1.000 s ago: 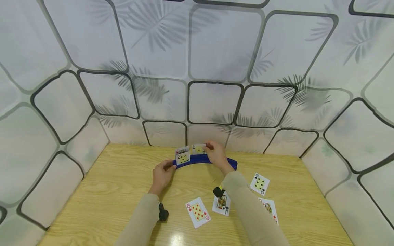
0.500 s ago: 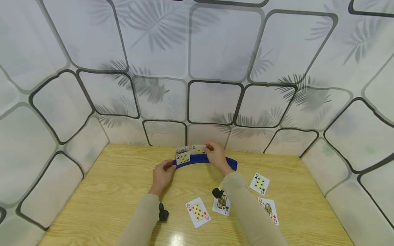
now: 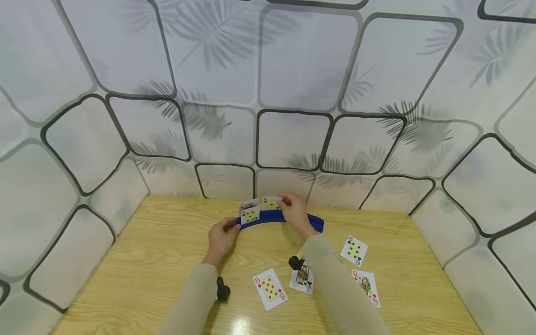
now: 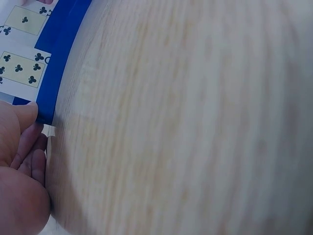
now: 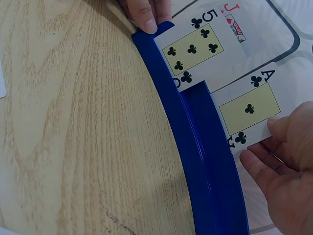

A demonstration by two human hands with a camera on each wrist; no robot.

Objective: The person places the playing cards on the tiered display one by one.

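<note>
A curved blue card holder (image 3: 272,216) stands near the back of the table. My left hand (image 3: 222,237) grips its left end, thumb in front and fingers behind. My right hand (image 3: 295,215) pinches the right edge of the ace of clubs (image 5: 249,108), whose lower edge sits at the holder's rear slot. The five of clubs (image 5: 192,49) stands in the front slot at the left end. Behind it rises a red-lettered jack (image 5: 235,28), mostly hidden. In the left wrist view, the left thumb (image 4: 27,115) presses the holder beside the five.
On the table lie the eight of diamonds (image 3: 270,289), a black jack (image 3: 301,279) partly under the right sleeve, the queen of diamonds (image 3: 366,288) and the six of spades (image 3: 354,251). A patterned fabric wall (image 3: 226,181) rises just behind the holder.
The right forearm has shifted slightly left, showing more of the queen of diamonds. Both hands keep their grips, and the ace of clubs has barely moved.
</note>
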